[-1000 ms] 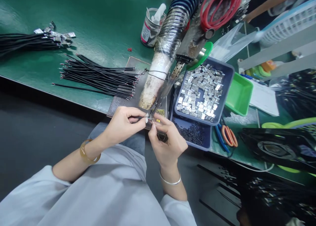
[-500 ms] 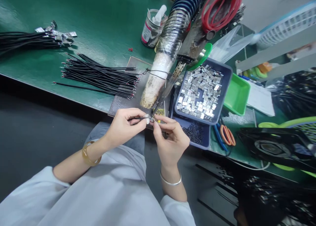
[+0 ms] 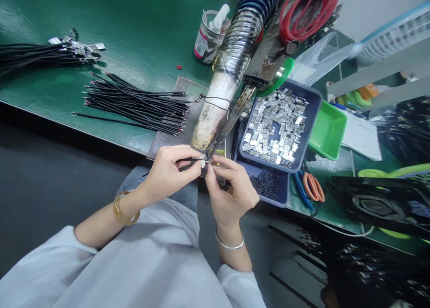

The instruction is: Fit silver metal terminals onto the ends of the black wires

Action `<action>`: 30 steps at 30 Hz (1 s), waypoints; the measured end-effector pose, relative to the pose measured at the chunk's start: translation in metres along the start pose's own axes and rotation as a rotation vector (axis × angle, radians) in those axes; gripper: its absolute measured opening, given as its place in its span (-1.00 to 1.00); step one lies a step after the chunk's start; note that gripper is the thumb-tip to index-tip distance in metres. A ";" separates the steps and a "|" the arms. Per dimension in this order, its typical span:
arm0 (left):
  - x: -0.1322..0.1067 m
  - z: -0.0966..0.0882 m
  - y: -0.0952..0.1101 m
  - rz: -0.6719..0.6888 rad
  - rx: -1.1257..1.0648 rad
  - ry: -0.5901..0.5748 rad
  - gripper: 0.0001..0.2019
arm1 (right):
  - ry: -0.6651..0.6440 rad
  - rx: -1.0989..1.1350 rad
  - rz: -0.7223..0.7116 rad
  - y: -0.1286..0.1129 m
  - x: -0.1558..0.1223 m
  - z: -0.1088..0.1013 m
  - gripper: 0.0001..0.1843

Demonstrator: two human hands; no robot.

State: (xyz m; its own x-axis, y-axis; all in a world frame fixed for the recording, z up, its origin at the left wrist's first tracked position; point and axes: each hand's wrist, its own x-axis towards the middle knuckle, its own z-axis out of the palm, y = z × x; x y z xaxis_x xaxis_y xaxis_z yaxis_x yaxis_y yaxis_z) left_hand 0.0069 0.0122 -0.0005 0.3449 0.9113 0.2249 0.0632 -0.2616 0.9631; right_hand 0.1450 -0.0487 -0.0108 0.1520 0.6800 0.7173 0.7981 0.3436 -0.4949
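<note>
My left hand (image 3: 173,167) is closed in a pinch on a thin black cable (image 3: 145,175), whose tail shows behind the wrist. White coverings sit on its thumb and index fingertips. My right hand (image 3: 231,184) pinches something small and silvery, too small to name, right at the cable's end. Both sets of fingertips meet just under the dark tip of a fixed metal tool (image 3: 231,115) that slants down, resembling a soldering iron. Beside it hangs a hose end wrapped in white and clear film (image 3: 211,106). Fingers hide the exact contact.
Cut black cables (image 3: 137,104) lie left on the green table (image 3: 134,12), with another bundle (image 3: 36,54) bearing metal connectors farther left. At right are a tray (image 3: 314,115) of metal connector shells, a lower tray (image 3: 284,193) of small black parts, a green box (image 3: 331,133) and orange-handled pliers (image 3: 312,187).
My hands stay together under the tool, the fingertips slightly higher and closer to its tip. The view has shifted a little, so the things at right appear farther right.
</note>
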 end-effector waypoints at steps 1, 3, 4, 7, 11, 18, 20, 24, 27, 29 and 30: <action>0.000 0.000 0.000 -0.004 0.005 -0.004 -0.85 | -0.008 -0.010 -0.017 0.000 -0.001 0.000 -0.79; 0.000 -0.001 0.000 -0.016 0.010 -0.012 -0.85 | -0.031 -0.038 -0.053 0.001 -0.002 -0.001 -0.79; 0.000 -0.001 0.000 -0.023 0.011 -0.015 -0.85 | -0.041 -0.053 -0.070 0.001 -0.002 -0.002 -0.79; -0.001 0.000 -0.001 -0.051 0.006 -0.022 -0.84 | -0.049 -0.073 -0.103 0.001 -0.003 -0.002 -0.79; -0.005 0.002 0.001 -0.135 -0.034 -0.044 -0.84 | -0.049 -0.039 -0.056 0.002 -0.006 -0.003 -0.80; -0.016 0.004 0.001 -0.159 -0.104 -0.108 -0.83 | 0.023 -0.013 0.059 0.007 -0.017 -0.023 -0.91; -0.018 0.002 -0.001 -0.080 -0.034 -0.123 -0.83 | -0.125 -0.102 -0.010 0.004 -0.012 -0.026 -0.93; -0.022 -0.003 0.001 0.119 0.088 -0.189 -0.82 | -0.300 -0.025 0.038 -0.005 -0.006 -0.025 -0.89; -0.024 -0.008 0.003 0.028 -0.030 -0.268 -0.84 | -0.310 0.114 0.242 -0.005 -0.008 -0.034 -0.81; -0.025 -0.012 0.003 -0.139 -0.196 -0.280 -0.86 | -0.179 0.112 0.346 0.000 -0.007 -0.048 -0.77; -0.024 -0.014 0.002 -0.222 -0.284 -0.280 -0.83 | -0.103 0.067 0.380 0.006 -0.006 -0.056 -0.75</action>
State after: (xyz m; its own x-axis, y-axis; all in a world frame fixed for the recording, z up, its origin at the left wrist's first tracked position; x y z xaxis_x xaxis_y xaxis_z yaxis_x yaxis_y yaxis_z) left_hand -0.0149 -0.0059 -0.0019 0.5941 0.8044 -0.0028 -0.0813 0.0634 0.9947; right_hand 0.1812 -0.0869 0.0099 0.3666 0.8272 0.4258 0.6565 0.0943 -0.7484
